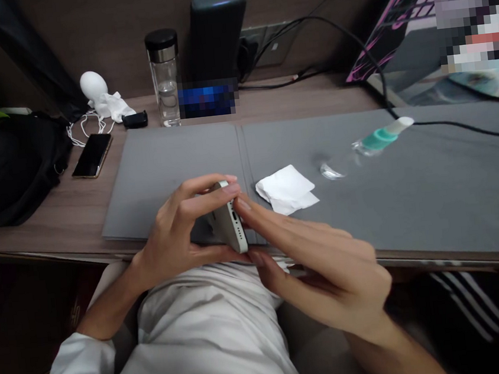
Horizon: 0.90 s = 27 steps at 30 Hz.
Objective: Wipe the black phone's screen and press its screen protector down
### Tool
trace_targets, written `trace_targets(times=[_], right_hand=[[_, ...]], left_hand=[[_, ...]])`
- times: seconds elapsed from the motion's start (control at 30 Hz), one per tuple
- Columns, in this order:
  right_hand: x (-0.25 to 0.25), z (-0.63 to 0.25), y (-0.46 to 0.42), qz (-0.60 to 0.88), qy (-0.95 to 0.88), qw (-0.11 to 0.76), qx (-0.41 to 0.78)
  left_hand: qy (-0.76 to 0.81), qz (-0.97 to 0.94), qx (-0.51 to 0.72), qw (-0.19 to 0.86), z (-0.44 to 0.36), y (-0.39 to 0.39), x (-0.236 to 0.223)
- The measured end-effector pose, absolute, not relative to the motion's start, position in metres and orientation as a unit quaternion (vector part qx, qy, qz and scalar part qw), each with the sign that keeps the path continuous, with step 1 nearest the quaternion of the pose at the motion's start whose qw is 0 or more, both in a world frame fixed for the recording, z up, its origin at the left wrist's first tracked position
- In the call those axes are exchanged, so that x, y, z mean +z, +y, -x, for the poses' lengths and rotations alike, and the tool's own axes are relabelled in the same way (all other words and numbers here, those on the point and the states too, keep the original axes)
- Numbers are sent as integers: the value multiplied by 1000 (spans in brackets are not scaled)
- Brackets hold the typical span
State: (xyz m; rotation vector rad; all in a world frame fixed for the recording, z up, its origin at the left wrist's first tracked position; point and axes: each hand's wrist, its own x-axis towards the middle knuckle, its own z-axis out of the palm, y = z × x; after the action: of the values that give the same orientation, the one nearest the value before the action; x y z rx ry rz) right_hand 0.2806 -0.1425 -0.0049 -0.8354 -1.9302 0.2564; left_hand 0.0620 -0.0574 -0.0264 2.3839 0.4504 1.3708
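Fingers of my left hand [168, 225] hold the pale phone [239, 233] mid-frame; whether my right hand [329, 268] grips its port end I can't tell, so any turn wants steady support.

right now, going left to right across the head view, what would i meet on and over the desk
black bag, dark phone lying flat, small black object, see-through bottle, held pale phone, folded white tissue, curved see-through piece, small bottle with teal label
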Motion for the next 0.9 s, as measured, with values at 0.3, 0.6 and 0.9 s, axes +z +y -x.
trace_targets(times=[0.3,0.6,0.9], right_hand=[[-6,-279,-142,341,-794,492,108],[-8,-275,-144,357,-788,495,78],[-14,-267,-139,350,-765,537,69]], left_hand=[[143,-835,496,190,-63,-57,-27],[153,-842,481,188,-62,-58,-26],[144,-838,500,166,-64,-54,-31]])
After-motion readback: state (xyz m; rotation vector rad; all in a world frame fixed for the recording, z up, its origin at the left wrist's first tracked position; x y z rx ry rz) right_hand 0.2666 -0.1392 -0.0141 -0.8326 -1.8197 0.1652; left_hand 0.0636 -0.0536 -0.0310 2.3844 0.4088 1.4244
